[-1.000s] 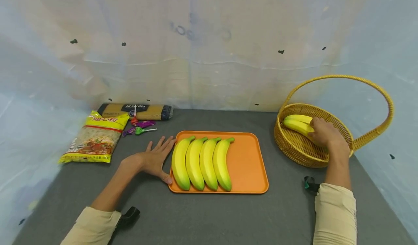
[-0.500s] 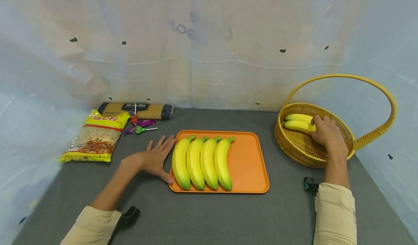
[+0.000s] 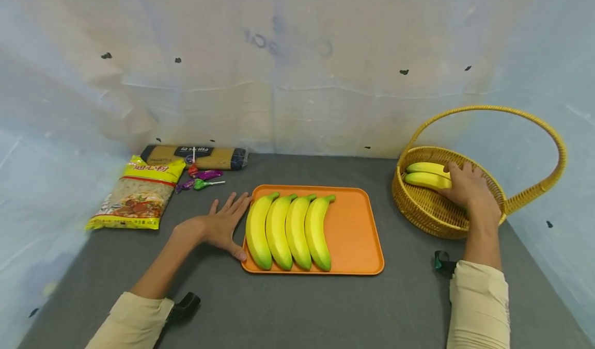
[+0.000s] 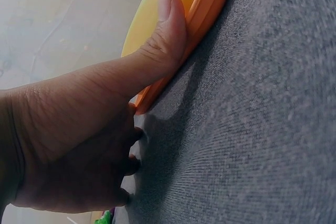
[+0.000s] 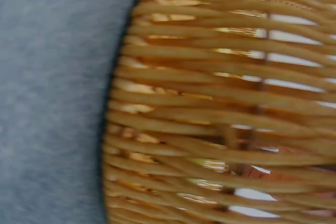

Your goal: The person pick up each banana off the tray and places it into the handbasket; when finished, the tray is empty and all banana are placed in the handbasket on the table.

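Observation:
Several yellow bananas (image 3: 295, 233) lie side by side on the left part of an orange tray (image 3: 355, 230). My left hand (image 3: 222, 230) has its fingers spread at the tray's left edge. In the left wrist view its thumb (image 4: 167, 30) lies against the tray's rim (image 4: 210, 6). My right hand (image 3: 470, 189) reaches into a wicker basket (image 3: 418, 217) and grips the right end of the front banana (image 3: 426, 180). Behind that one lies another banana (image 3: 427, 168). In the right wrist view the basket's woven wall (image 5: 210, 93) hides most of the hand.
A tall handle (image 3: 553, 147) arches over the basket. At the back left lie a yellow noodle packet (image 3: 137, 196), a spaghetti pack (image 3: 214, 158), a green lollipop (image 3: 200, 185), a red lollipop (image 3: 192, 171) and purple-wrapped sweets (image 3: 209, 174). A plastic sheet (image 3: 297, 106) hangs behind the grey table (image 3: 297, 313).
In the basket, the front banana has turned from a slant to lie nearly parallel with the one behind it, my right hand at its end. My left hand stays at the tray.

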